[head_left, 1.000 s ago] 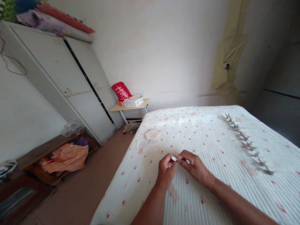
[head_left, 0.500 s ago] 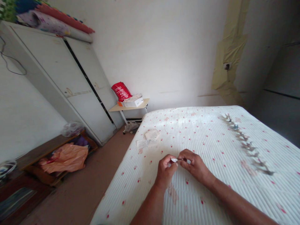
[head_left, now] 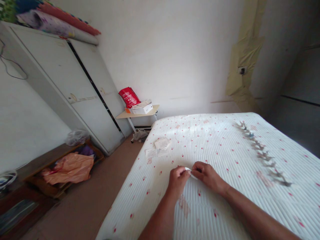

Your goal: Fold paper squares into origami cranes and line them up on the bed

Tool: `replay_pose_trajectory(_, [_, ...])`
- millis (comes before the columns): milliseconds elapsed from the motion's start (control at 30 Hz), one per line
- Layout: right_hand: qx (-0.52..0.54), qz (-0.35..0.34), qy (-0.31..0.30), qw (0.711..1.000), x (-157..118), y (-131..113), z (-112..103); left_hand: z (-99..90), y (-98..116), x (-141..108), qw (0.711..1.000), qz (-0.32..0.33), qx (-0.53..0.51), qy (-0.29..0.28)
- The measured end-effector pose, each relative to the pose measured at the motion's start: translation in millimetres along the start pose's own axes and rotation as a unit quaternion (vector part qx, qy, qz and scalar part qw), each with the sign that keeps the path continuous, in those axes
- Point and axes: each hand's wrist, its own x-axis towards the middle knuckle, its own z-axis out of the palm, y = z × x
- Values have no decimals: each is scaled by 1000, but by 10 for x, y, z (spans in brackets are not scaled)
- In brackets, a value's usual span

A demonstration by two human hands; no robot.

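Between the fingertips of both hands is a small piece of white paper (head_left: 187,169), mostly covered by the fingers. My left hand (head_left: 177,180) pinches its left side, and my right hand (head_left: 206,175) pinches the right side. Both hands are over the near middle of a white quilted bed cover (head_left: 200,140) with red dots. Several printed paper pieces (head_left: 162,144) lie on the cover, beyond my left hand. A row of several small folded paper figures (head_left: 263,155) runs along the right part of the bed.
Beyond the bed's left corner stands a small table (head_left: 122,115) with a red bag (head_left: 129,97) and a white box (head_left: 145,108). A grey cabinet (head_left: 55,66) and a low wooden bench (head_left: 45,156) holding an orange bag (head_left: 72,168) are at left.
The fingers of both hands have shifted slightly around the small paper, and the right fingers have curled in closer. The loose papers and the row of figures have stayed in place.
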Motion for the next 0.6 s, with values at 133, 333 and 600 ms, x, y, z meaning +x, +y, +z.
replay_pose_trajectory(133, [17, 41, -23, 999, 14, 53, 18, 24, -6, 42, 993, 39, 102, 48])
replay_pose_trajectory(333, [-25, 70, -51, 996, 50, 99, 60, 52, -29, 56, 962, 60, 249, 91])
replay_pose_trajectory(600, [-157, 116, -86, 977, 211, 92, 99, 55, -27, 56, 922, 37, 373, 97])
